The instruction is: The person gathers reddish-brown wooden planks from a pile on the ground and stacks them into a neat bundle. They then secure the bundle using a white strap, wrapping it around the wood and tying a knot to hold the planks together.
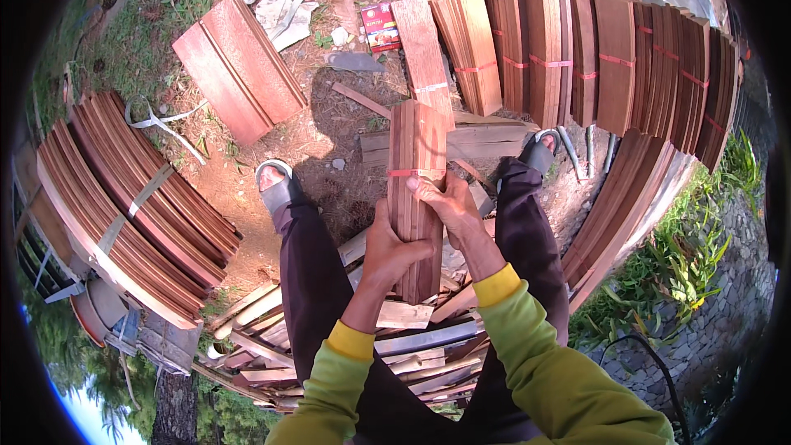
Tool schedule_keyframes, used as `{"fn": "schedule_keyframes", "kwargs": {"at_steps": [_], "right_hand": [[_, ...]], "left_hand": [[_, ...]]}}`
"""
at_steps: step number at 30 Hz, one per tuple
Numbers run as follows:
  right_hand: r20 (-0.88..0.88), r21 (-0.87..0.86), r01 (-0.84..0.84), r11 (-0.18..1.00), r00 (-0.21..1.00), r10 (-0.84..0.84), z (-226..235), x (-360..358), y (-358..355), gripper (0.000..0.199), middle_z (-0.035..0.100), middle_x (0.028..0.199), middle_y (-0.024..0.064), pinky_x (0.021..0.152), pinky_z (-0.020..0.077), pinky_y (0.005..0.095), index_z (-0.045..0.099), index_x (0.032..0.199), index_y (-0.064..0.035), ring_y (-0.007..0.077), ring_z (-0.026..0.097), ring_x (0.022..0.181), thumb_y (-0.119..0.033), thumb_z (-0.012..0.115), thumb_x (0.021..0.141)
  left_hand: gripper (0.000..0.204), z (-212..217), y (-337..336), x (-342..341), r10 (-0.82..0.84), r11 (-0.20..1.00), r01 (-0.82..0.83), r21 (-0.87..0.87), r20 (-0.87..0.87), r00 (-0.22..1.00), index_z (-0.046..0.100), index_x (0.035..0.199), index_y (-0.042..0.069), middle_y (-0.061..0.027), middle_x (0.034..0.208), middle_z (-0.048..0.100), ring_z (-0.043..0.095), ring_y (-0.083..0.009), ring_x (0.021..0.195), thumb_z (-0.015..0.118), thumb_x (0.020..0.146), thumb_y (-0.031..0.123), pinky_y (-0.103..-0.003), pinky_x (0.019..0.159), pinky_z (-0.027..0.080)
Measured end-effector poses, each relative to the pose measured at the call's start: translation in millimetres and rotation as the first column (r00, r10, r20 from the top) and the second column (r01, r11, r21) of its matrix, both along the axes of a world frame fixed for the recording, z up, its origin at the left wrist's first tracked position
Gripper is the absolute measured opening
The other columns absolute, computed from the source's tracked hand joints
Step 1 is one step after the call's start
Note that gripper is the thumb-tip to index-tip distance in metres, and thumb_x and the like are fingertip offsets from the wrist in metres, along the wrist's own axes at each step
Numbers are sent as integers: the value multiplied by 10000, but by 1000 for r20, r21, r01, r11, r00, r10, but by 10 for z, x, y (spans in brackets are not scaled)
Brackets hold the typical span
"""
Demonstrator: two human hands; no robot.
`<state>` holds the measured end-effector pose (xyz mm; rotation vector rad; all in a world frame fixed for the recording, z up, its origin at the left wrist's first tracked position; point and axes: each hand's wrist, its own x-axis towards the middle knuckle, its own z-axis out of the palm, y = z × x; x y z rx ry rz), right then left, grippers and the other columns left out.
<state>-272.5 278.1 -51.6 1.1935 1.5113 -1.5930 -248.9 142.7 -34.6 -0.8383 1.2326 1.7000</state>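
Observation:
Between my knees is a bundle of thin reddish-brown wooden slats (418, 138), tied round with a red band (414, 172). My left hand (390, 249) is closed round the bundle's left side and lower part, its thumb lying across the front. My right hand (458, 208) grips the right side just below the band, with its thumb pressed near it. The fingers behind the wood are hidden. Beyond the bundle's far end lies another tied stack of slats (422, 41), with a pale band.
Red-banded slat bundles (544, 58) curve along the far right. Loose boards (241, 70) lie at the far left, near a large strapped stack (136, 206). Wood offcuts (428, 363) pile beneath me. A red box (380, 26) sits at the back; plants (684, 255) grow at right.

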Motion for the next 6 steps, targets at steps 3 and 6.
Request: {"fn": "schedule_keyframes", "kwargs": {"at_steps": [3,6], "right_hand": [[20,79,-25,997,1000,23,-83,4,-39,575,636,932,86,741,504,271,568,1086,87,127,600,806,-331,788,757],[126,101,-75,992,990,62,-68,-154,-73,650,671,1008,125,773,503,282,573,1207,61,157,627,849,-324,798,733]], "left_hand": [[691,34,4,13,-149,982,140,-126,-57,987,429,1139,9,-127,984,620,630,-209,914,763,538,77,-332,834,497],[690,12,3,14,-164,977,153,-151,-58,985,430,1128,9,-140,965,624,632,-208,912,772,537,110,-327,833,494]]}}
